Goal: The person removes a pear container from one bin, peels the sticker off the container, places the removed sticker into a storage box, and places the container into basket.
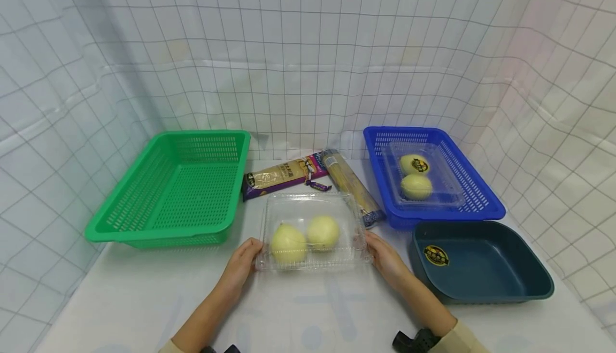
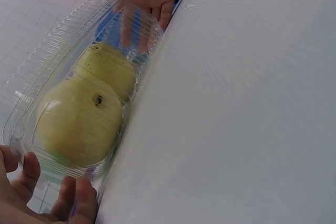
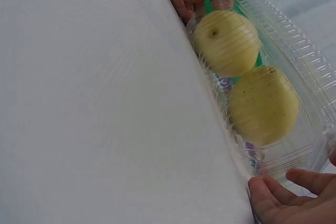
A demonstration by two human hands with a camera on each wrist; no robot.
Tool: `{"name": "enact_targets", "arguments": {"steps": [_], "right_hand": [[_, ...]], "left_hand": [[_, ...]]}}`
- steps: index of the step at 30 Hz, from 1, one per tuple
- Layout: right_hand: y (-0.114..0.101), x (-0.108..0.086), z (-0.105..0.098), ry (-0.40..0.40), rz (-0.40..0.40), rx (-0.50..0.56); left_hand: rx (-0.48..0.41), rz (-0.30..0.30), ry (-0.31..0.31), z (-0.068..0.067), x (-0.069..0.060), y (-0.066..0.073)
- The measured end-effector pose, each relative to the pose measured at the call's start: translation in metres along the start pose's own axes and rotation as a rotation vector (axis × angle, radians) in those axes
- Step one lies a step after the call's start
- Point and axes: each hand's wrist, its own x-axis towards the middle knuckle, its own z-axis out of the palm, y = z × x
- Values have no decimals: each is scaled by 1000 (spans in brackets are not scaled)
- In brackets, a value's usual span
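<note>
A clear plastic box [image 1: 313, 211] with a closed lid holds two pale yellow-green pears [image 1: 289, 243] at the middle of the table. My left hand [image 1: 243, 262] grips its left end, and my right hand [image 1: 387, 259] grips its right end. In the left wrist view the fingers of my left hand [image 2: 47, 198] curl at the near end of the box [image 2: 58, 51], around the pears [image 2: 81, 124]. The right wrist view has my right hand [image 3: 294, 198] with thumb and fingers at the box's lower corner, the pears [image 3: 262, 106] above it.
A green basket [image 1: 192, 198] stands left. The blue basket [image 1: 394, 216] at the right holds another clear box [image 1: 445, 176] with two fruits. In front of it is a dark teal bin [image 1: 491, 267]. Behind my box lie two long packets [image 1: 284, 176] and a small purple-wrapped piece [image 1: 318, 186].
</note>
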Motion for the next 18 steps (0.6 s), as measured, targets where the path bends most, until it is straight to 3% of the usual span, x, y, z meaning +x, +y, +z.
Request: {"name": "enact_targets", "arguments": {"steps": [4, 8, 11, 14, 18], "right_hand": [[0, -1, 1, 12, -13, -15], [0, -2, 1, 37, -19, -24], [-1, -3, 2, 50, -27, -17], [-2, -4, 2, 70, -33, -20], [-4, -5, 1, 110, -31, -15]], "left_hand": [[7, 22, -47, -1, 0, 2], [-42, 29, -91, -2, -1, 3], [-149, 16, -148, -3, -1, 2], [-249, 15, -243, -6, -1, 2], [-304, 38, -338, -10, -2, 1]]}}
